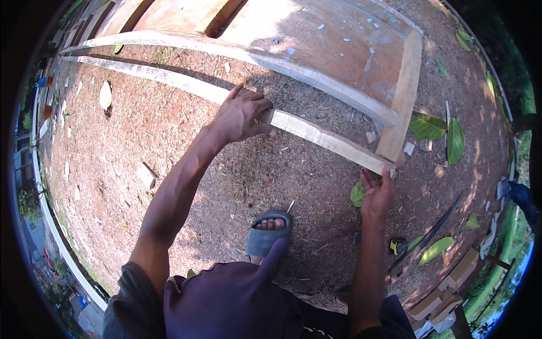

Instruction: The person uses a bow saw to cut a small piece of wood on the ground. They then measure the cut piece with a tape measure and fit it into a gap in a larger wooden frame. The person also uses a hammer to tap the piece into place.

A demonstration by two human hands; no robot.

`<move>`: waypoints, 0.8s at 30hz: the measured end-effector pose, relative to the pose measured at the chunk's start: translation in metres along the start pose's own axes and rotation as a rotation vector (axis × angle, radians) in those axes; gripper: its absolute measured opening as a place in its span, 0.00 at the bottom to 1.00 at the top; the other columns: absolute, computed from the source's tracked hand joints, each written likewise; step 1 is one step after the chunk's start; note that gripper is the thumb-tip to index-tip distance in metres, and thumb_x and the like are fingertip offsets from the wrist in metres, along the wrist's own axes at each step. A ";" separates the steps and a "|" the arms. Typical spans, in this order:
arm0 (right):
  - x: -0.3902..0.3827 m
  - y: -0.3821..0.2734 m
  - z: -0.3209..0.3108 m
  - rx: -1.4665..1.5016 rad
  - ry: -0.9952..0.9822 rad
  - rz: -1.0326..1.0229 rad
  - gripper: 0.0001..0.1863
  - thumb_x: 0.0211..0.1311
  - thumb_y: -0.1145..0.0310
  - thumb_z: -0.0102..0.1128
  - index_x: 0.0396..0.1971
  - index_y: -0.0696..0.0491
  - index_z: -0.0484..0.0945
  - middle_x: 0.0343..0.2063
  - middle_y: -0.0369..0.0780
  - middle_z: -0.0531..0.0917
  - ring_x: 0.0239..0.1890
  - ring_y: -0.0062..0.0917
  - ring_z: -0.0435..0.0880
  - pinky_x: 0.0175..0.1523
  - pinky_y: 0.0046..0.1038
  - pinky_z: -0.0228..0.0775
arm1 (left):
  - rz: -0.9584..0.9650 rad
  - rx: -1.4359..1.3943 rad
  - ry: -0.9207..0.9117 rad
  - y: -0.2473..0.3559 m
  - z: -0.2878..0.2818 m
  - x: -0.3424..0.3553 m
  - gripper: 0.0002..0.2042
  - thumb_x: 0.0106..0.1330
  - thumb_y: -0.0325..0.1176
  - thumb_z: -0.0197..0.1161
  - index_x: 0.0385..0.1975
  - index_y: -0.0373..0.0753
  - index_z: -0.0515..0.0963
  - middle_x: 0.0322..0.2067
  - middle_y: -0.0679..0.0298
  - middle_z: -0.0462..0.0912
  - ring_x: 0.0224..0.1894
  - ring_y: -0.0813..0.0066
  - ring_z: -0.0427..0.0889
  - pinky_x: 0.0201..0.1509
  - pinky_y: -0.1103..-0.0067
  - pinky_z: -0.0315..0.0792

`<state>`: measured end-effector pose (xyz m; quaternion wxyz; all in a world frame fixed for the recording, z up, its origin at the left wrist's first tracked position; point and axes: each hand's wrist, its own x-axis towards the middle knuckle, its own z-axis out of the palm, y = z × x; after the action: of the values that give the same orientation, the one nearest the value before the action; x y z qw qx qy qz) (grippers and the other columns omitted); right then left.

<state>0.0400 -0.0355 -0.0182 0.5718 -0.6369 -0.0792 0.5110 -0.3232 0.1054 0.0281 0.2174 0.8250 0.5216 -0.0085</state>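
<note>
A long, pale wooden batten (322, 138) runs from the far left to the right, just on my side of a large wooden frame (411, 70). My left hand (241, 116) is wrapped over the batten near its middle, fingers bent round it. At its right end, my right hand (377, 195) pinches the tip from below, thumb and fingers on the wood. That end lies against the short protruding end of the frame's cross-piece (390, 144). A gap over bare soil separates the batten from the frame's long near rail (316, 78).
A black-and-yellow tool, perhaps a tape measure (398, 246), lies near a long dark strip (435, 229) on the ground. Wood pieces (460, 271) are piled at lower right. Green leaves (427, 126) and offcuts (147, 175) are scattered about. My sandalled foot (269, 234) stands below the batten.
</note>
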 end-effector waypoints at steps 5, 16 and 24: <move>0.002 0.000 0.003 0.013 -0.004 0.013 0.24 0.75 0.57 0.57 0.62 0.55 0.70 0.52 0.43 0.81 0.48 0.32 0.85 0.47 0.35 0.83 | -0.016 -0.089 -0.145 -0.004 -0.004 0.004 0.27 0.62 0.55 0.69 0.58 0.50 0.76 0.46 0.64 0.83 0.59 0.67 0.79 0.80 0.50 0.47; 0.007 -0.001 0.004 0.013 -0.052 0.001 0.24 0.74 0.58 0.58 0.62 0.55 0.69 0.52 0.43 0.81 0.48 0.32 0.85 0.45 0.34 0.84 | 0.106 -0.022 0.051 -0.011 0.010 0.003 0.23 0.57 0.43 0.75 0.53 0.48 0.80 0.35 0.69 0.80 0.46 0.70 0.81 0.67 0.60 0.67; 0.008 -0.001 -0.002 0.048 -0.076 0.062 0.25 0.74 0.59 0.59 0.63 0.56 0.67 0.56 0.42 0.78 0.56 0.34 0.79 0.54 0.39 0.80 | 0.070 -0.035 -0.006 -0.008 0.006 0.007 0.23 0.58 0.42 0.75 0.53 0.46 0.80 0.36 0.67 0.80 0.48 0.69 0.80 0.68 0.59 0.65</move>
<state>0.0457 -0.0314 -0.0218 0.5673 -0.6052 -0.0686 0.5543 -0.3263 0.1120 0.0183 0.2334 0.8388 0.4918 0.0054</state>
